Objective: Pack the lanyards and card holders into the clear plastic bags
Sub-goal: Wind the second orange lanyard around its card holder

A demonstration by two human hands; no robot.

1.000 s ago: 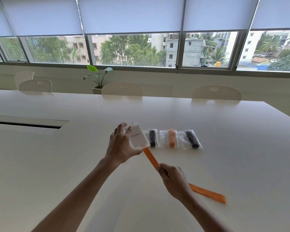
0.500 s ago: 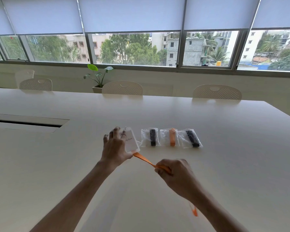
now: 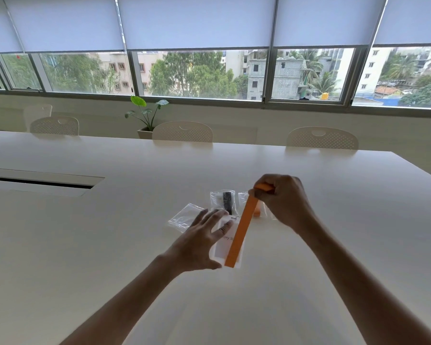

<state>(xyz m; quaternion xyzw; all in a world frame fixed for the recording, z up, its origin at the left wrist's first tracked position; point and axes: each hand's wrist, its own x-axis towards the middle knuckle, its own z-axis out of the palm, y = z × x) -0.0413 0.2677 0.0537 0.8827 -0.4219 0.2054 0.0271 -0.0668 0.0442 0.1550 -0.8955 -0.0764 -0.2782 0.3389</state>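
One holder (image 3: 228,241) now flat under spread left hand (image 3: 199,241); right hand (image 3: 281,197) pinches lanyard (image 3: 241,232), folding begun, bag (image 3: 184,216) waiting.

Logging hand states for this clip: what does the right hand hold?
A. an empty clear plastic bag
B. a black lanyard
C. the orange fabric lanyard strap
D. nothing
C: the right hand pinches the top of the orange fabric lanyard strap, raised over the white card holder.
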